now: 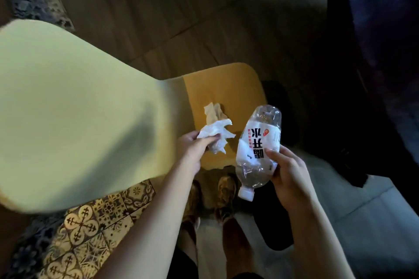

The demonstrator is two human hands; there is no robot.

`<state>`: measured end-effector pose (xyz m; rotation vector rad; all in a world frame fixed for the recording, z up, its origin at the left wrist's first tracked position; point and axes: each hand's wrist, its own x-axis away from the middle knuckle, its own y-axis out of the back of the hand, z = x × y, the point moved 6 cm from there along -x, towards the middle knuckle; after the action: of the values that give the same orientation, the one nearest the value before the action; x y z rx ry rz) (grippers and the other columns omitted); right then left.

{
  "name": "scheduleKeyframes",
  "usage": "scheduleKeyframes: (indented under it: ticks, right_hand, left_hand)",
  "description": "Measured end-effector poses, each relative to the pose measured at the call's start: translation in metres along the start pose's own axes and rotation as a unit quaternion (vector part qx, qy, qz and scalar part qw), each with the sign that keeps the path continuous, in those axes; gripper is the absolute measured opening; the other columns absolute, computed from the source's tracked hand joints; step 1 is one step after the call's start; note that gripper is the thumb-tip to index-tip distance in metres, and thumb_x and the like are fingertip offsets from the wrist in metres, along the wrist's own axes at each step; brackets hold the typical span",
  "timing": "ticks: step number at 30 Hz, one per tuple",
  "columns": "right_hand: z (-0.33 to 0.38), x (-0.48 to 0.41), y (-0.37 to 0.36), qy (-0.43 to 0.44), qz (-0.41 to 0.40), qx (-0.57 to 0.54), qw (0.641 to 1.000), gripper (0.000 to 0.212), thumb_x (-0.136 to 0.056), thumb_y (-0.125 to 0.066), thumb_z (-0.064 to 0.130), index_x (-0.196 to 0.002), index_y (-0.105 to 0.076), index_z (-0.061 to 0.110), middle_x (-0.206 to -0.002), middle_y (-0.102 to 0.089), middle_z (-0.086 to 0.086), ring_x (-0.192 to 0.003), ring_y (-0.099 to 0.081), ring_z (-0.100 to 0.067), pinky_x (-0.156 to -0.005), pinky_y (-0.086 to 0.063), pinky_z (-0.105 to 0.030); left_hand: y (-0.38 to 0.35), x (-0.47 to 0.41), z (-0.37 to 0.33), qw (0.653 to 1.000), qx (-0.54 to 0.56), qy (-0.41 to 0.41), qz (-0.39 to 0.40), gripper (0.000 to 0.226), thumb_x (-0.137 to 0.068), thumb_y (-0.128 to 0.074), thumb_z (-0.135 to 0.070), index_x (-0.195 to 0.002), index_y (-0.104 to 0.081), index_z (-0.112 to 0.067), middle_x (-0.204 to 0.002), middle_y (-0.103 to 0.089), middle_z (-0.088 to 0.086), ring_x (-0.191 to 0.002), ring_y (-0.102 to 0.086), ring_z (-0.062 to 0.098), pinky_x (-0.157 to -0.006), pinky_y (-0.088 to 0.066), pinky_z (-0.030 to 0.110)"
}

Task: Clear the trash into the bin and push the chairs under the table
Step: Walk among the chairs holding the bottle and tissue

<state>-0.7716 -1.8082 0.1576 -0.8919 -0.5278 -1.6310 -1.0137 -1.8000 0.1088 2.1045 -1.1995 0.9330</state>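
Observation:
My left hand (192, 145) pinches a crumpled white tissue (217, 136) just above the seat of a yellow chair (226, 88). A second crumpled tissue (213, 113), cream-coloured, lies on that seat right behind it. My right hand (288, 172) grips a crushed clear plastic water bottle (258, 145) with a white label and white cap, held cap-down to the right of the chair seat. No bin is in view.
A pale yellow-green table top (68, 108) fills the left side, its edge overlapping the chair. Patterned tiles (86, 229) and wood-look floor (181, 7) lie below. Dark fabric (374, 63) hangs at the right. My feet (210, 199) stand in front of the chair.

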Motion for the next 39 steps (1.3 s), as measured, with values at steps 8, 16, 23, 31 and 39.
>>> scheduleKeyframes:
  ticks: [8, 16, 23, 31, 39]
  right_hand:
    - [-0.014, -0.092, 0.002, -0.010, -0.039, 0.004, 0.999, 0.027, -0.089, -0.069, 0.008, -0.116, -0.072, 0.008, -0.104, -0.080, -0.016, -0.096, -0.077, -0.036, -0.088, -0.060, -0.053]
    - [-0.015, -0.107, 0.006, -0.027, -0.078, -0.021, 0.996, 0.024, -0.089, -0.069, 0.007, -0.112, -0.073, 0.011, -0.100, -0.081, -0.011, -0.092, -0.078, -0.030, -0.080, -0.062, -0.044]
    - [0.009, -0.084, 0.007, -0.003, -0.113, -0.051, 0.992, 0.022, -0.091, -0.067, 0.004, -0.112, -0.072, 0.006, -0.099, -0.080, -0.016, -0.091, -0.078, -0.036, -0.080, -0.062, -0.048]
    - [0.035, -0.029, 0.011, 0.047, -0.132, -0.112, 0.984, 0.022, -0.095, -0.065, 0.006, -0.115, -0.072, 0.010, -0.103, -0.080, -0.014, -0.093, -0.078, -0.035, -0.080, -0.063, -0.052]
    - [-0.004, 0.027, 0.055, 0.059, -0.199, -0.209, 0.956, 0.025, -0.095, -0.063, 0.002, -0.117, -0.072, 0.008, -0.106, -0.080, -0.015, -0.094, -0.078, -0.031, -0.071, -0.063, -0.035]
  left_hand:
    - [-0.049, -0.125, 0.028, 0.992, -0.128, -0.005, 0.001, 0.030, -0.066, -0.094, -0.012, -0.081, -0.071, -0.025, -0.078, -0.073, -0.010, -0.081, -0.067, 0.010, -0.064, -0.051, 0.025]
    - [-0.067, -0.159, 0.031, 0.954, -0.295, -0.051, -0.013, 0.021, -0.078, -0.085, -0.025, -0.081, -0.069, -0.011, -0.085, -0.072, 0.010, -0.085, -0.066, 0.030, -0.066, -0.053, 0.040]
    - [-0.068, -0.145, 0.009, 0.970, -0.231, -0.006, 0.076, 0.043, -0.080, -0.082, -0.009, -0.119, -0.068, 0.002, -0.117, -0.070, 0.025, -0.105, -0.068, 0.038, -0.076, -0.054, 0.043]
    - [-0.078, -0.093, -0.035, 0.982, -0.064, 0.031, 0.178, 0.025, -0.076, -0.077, -0.004, -0.100, -0.076, -0.010, -0.100, -0.079, 0.008, -0.090, -0.075, 0.020, -0.065, -0.058, 0.029]
    - [-0.120, -0.019, -0.040, 0.937, -0.072, 0.041, 0.339, 0.044, -0.085, -0.073, -0.017, -0.128, -0.066, -0.008, -0.122, -0.072, 0.013, -0.111, -0.070, 0.028, -0.084, -0.059, 0.037]
